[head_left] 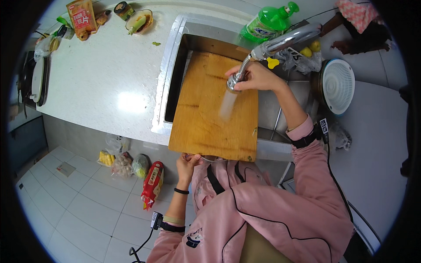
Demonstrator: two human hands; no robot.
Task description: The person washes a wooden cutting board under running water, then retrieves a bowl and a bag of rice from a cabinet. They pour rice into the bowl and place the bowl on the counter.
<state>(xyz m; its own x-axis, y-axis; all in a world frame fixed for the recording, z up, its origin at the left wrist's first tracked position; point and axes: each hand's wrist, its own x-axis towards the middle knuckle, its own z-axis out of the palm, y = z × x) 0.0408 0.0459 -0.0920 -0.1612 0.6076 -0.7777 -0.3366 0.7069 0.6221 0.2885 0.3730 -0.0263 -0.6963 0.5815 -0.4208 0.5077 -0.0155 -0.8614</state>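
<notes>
A wooden cutting board (201, 122) lies tilted across the sink (164, 98), its near end sticking out past the front edge. My left hand (188, 163) is closed on that near edge, close to a thin metal handle; some fingers are hidden under the board. With my right hand (259, 78) I grip the faucet spray head (233, 83) at the end of its flexible metal hose. Water streams from it onto the middle of the board. Small green bits (250, 158) cling to the board's right side and near corner.
Behind the sink stand a green pump bottle (265, 26) and the chrome faucet (289, 37). A white colander (338, 87) sits at the right. The white counter (109, 74) at left carries food packets and a bowl (141, 24). Bagged vegetables (140, 165) and a red package (152, 184) lie on the floor.
</notes>
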